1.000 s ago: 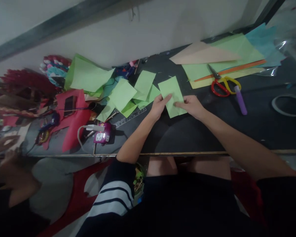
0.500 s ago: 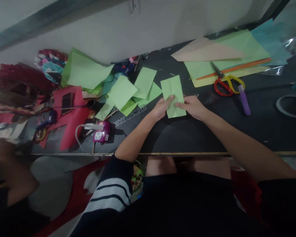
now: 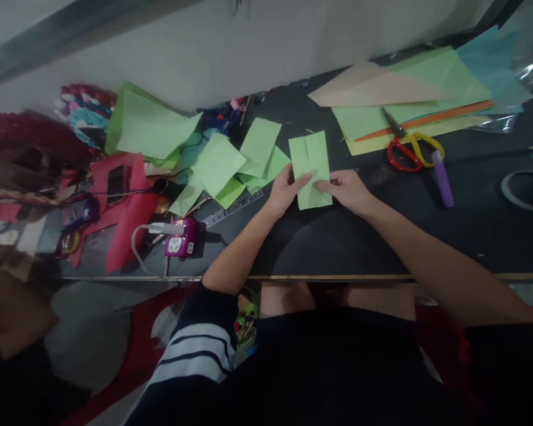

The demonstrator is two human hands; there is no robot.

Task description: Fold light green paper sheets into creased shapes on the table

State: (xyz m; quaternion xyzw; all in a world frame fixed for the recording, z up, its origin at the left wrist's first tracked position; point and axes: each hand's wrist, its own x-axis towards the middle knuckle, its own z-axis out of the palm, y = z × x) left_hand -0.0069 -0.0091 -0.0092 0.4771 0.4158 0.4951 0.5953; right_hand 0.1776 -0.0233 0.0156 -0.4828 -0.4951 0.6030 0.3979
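A light green sheet of paper, upright and oblong with a crease down its middle, is held over the dark table between both hands. My left hand is closed on its left side, the thumb lying on the front face. From the right, my right hand pinches the other edge, its thumb also on the front. The fingers behind the paper are hidden. Just left of my left hand lie loose green paper pieces and a clear ruler.
Scissors with red and yellow handles rest on stacked coloured sheets. Beside them are a purple glue stick and a tape roll. A purple plug adapter stands near the table's front edge. Another person's arm is at far left.
My left thumb has shifted slightly on the paper, and the left hand's fingers show more at its edge. The paper stays in both hands. The other person's arm at left has moved a little.
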